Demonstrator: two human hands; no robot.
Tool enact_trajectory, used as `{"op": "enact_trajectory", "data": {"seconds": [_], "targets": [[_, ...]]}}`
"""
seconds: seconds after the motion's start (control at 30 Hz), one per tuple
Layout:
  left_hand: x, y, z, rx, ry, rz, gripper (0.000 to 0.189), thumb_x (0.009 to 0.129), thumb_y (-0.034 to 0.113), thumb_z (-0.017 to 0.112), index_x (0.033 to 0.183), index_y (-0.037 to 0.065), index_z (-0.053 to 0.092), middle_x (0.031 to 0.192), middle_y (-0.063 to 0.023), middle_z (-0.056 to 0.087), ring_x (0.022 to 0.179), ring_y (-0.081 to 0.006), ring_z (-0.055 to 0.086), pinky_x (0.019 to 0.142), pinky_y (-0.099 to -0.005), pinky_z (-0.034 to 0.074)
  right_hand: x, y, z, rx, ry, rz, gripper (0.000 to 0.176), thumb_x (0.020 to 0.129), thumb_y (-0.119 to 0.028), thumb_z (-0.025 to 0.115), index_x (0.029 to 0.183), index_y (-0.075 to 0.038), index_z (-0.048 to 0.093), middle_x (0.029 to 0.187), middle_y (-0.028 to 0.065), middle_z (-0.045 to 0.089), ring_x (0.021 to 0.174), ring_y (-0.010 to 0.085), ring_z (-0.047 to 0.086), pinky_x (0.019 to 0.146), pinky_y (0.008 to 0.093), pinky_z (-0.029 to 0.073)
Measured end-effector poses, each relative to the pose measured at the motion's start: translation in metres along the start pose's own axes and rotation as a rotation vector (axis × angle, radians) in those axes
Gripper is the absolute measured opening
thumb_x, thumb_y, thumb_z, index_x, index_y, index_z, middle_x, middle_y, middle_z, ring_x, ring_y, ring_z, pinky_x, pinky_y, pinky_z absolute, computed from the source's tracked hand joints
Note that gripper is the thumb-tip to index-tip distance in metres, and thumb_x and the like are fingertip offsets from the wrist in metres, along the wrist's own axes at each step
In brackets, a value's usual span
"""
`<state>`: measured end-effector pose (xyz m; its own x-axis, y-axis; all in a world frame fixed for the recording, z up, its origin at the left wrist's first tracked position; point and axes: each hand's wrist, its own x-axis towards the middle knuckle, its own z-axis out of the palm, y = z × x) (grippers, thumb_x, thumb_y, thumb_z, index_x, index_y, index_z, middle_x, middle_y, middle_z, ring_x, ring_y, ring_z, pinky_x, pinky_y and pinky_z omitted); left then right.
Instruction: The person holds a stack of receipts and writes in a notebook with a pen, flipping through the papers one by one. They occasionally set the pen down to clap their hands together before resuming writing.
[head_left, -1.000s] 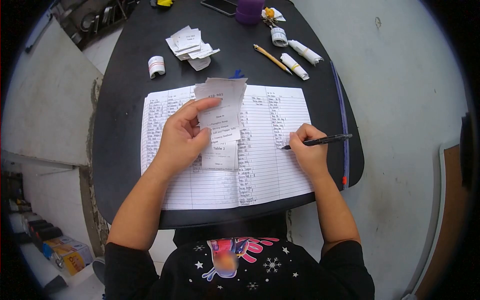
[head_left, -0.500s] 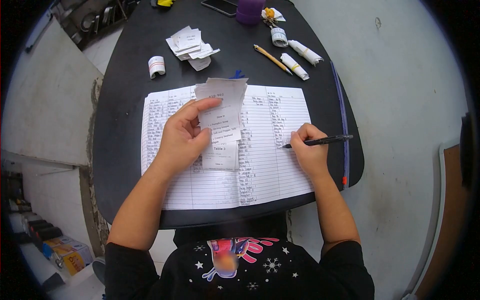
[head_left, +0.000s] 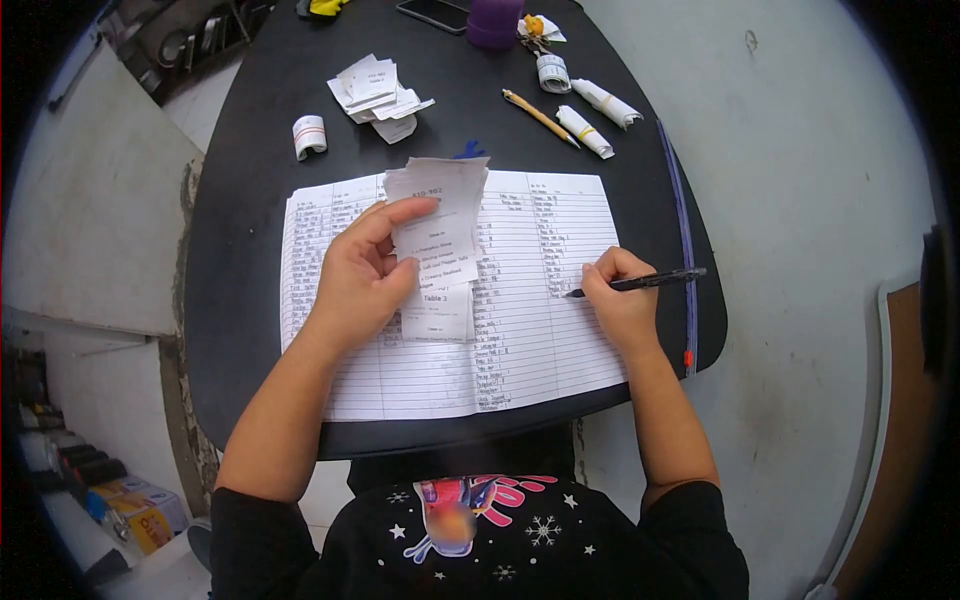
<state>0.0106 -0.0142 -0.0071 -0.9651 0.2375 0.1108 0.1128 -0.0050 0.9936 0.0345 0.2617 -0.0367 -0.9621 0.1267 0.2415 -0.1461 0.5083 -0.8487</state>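
Note:
An open lined notebook [head_left: 400, 390] lies on the black table, its pages filled with columns of handwriting. My left hand [head_left: 362, 270] is closed on a stack of printed receipts [head_left: 436, 240], held over the middle of the notebook; a lower slip shows "Table 3". In my right hand [head_left: 622, 295] is a black pen [head_left: 650, 282], its tip at the handwritten column on the right page. The side of my right hand rests near that page's right edge.
Beyond the notebook lie a pile of receipts [head_left: 375, 92], a curled paper roll [head_left: 310, 136], a tan pen [head_left: 540, 118] and several rolled receipts [head_left: 586, 132]. Farther back are a phone [head_left: 434, 14] and a purple container [head_left: 494, 24]. A wall [head_left: 800, 250] runs along the right.
A little more writing shows at the pen tip in the right column. The view has shifted slightly; both hands keep their holds.

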Motion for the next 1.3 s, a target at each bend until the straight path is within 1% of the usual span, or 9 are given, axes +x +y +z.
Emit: {"op": "enact_trajectory", "data": {"seconds": [0.4,0.5,0.7,0.8,0.9,1.0,1.3], "targets": [[-0.0006,0.0042,0.0002,0.032,-0.008,-0.042,0.051,0.073,-0.016,0.044,0.121,-0.003,0.055,0.118,-0.0099,0.053,0.104,-0.0166,0.059,0.087,-0.0249,0.052,0.0007,0.0016,0.0002,0.009,0.010,-0.029,0.026,0.075,-0.002,0.063,0.057,-0.002,0.043,0.053,0.0015,0.046,0.051,0.0073,0.041,0.048,0.0264,0.033],[0.0000,0.0023,-0.0002,0.015,-0.007,-0.011,0.051,0.073,-0.016,0.044,0.121,-0.003,0.055,0.118,-0.0097,0.052,0.105,-0.0164,0.058,0.087,-0.0248,0.052,0.0002,0.0003,0.0001,-0.015,0.027,-0.009,0.026,0.075,-0.002,0.062,0.057,-0.002,0.043,0.053,0.0014,0.045,0.051,0.0072,0.040,0.048,0.0266,0.032],[0.0000,0.0008,-0.0001,0.012,-0.008,-0.022,0.051,0.073,-0.016,0.044,0.121,-0.003,0.055,0.119,-0.0099,0.052,0.106,-0.0165,0.058,0.088,-0.0250,0.051,0.0005,0.0004,0.0002,0.028,0.027,-0.004,0.026,0.075,-0.001,0.062,0.057,-0.003,0.042,0.053,0.0010,0.044,0.051,0.0071,0.040,0.048,0.0271,0.032],[0.0001,-0.0006,0.0000,0.017,-0.001,-0.001,0.050,0.073,-0.016,0.044,0.121,-0.003,0.055,0.120,-0.0102,0.052,0.106,-0.0167,0.057,0.088,-0.0252,0.051,0.0008,0.0041,-0.0015,-0.014,0.002,-0.029,0.026,0.075,-0.002,0.063,0.057,-0.003,0.043,0.053,0.0009,0.044,0.052,0.0071,0.040,0.048,0.0272,0.032],[0.0004,-0.0002,0.0001,0.010,-0.007,-0.015,0.050,0.073,-0.016,0.044,0.121,-0.003,0.055,0.120,-0.0105,0.052,0.106,-0.0172,0.058,0.088,-0.0254,0.051,0.0008,-0.0010,-0.0013,-0.012,0.024,-0.036,0.027,0.075,-0.002,0.063,0.057,-0.003,0.043,0.052,0.0010,0.044,0.051,0.0071,0.040,0.047,0.0270,0.032],[0.0005,-0.0005,-0.0002,0.008,-0.008,-0.016,0.050,0.073,-0.016,0.044,0.121,-0.003,0.055,0.120,-0.0106,0.052,0.107,-0.0177,0.058,0.088,-0.0256,0.051,0.0008,0.0017,-0.0034,-0.002,0.046,0.012,0.027,0.075,-0.002,0.063,0.057,-0.003,0.043,0.052,0.0013,0.044,0.051,0.0073,0.040,0.047,0.0268,0.032],[-0.0002,-0.0022,-0.0001,-0.003,-0.005,-0.002,0.050,0.074,-0.015,0.044,0.121,-0.003,0.054,0.119,-0.0105,0.052,0.107,-0.0181,0.058,0.088,-0.0258,0.051,0.0008,0.0022,-0.0024,-0.015,0.038,-0.037,0.027,0.074,-0.002,0.063,0.057,-0.003,0.043,0.052,0.0014,0.044,0.050,0.0075,0.040,0.046,0.0266,0.032]]}}
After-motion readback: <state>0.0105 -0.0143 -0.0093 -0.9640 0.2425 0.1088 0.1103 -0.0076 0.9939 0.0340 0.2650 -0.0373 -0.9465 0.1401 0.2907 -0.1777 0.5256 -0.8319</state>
